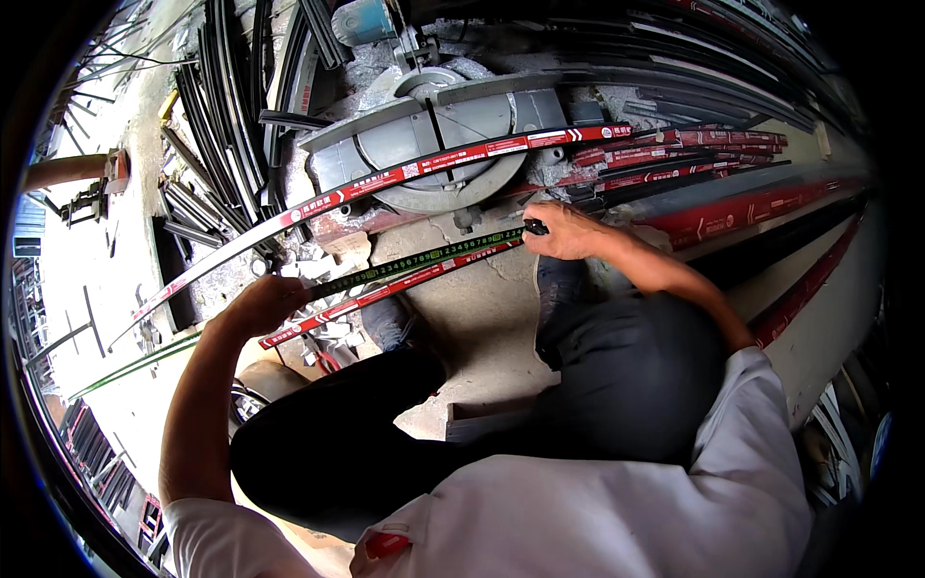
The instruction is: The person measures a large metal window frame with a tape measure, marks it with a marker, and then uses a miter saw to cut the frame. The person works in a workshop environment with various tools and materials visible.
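A black tape measure [424, 258] with green markings is stretched between my two hands. My left hand [265, 303] is closed around it at the left, and a green band of tape runs on past that hand to the lower left. My right hand [564, 231] pinches the tape's other end, where a small black part shows between the fingers. Just below the tape, nearly parallel, lies a red printed strip [385, 292]; whether either hand also grips it is hidden. Farther off, a long red-and-white strip [385, 178] lies across the miter saw's grey base [424, 144].
The saw's blue motor [361, 21] is at the top. Dark metal profiles [226, 106] lean at the far left; red-wrapped profiles [752, 212] lie stacked at right. Red-handled pliers [326, 360] rest among offcuts near my foot. Another person's arm [67, 171] reaches in at left.
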### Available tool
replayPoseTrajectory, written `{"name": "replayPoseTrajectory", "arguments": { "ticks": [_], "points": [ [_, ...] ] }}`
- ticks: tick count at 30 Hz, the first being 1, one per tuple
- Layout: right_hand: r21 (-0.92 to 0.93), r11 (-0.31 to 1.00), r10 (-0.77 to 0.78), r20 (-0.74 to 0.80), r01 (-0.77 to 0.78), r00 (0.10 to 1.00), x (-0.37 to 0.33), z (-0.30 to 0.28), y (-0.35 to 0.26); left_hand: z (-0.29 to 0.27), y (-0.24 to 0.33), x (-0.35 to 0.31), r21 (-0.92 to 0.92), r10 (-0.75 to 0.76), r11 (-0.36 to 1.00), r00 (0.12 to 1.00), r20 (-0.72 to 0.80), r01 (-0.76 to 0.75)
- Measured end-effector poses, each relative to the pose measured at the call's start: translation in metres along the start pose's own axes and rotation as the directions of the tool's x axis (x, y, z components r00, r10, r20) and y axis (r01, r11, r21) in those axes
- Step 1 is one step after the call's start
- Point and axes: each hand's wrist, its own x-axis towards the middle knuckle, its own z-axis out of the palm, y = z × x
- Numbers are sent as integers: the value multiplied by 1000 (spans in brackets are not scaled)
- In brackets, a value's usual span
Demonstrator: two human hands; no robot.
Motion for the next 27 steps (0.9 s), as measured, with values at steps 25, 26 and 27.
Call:
{"name": "replayPoseTrajectory", "arguments": {
  "ticks": [25,26,27],
  "points": [
    [75,991,105,111,-113,988,18,35,3,37,52,63,-46,384,919,914,-132,-392],
    [85,989,111,115,-121,987,18,33,0,39,53,63,-94,379,915,915,-137,-393],
    [95,987,117,119,-128,986,18,33,-1,40,55,63,-142,373,909,917,-142,-392]
  ]
}}
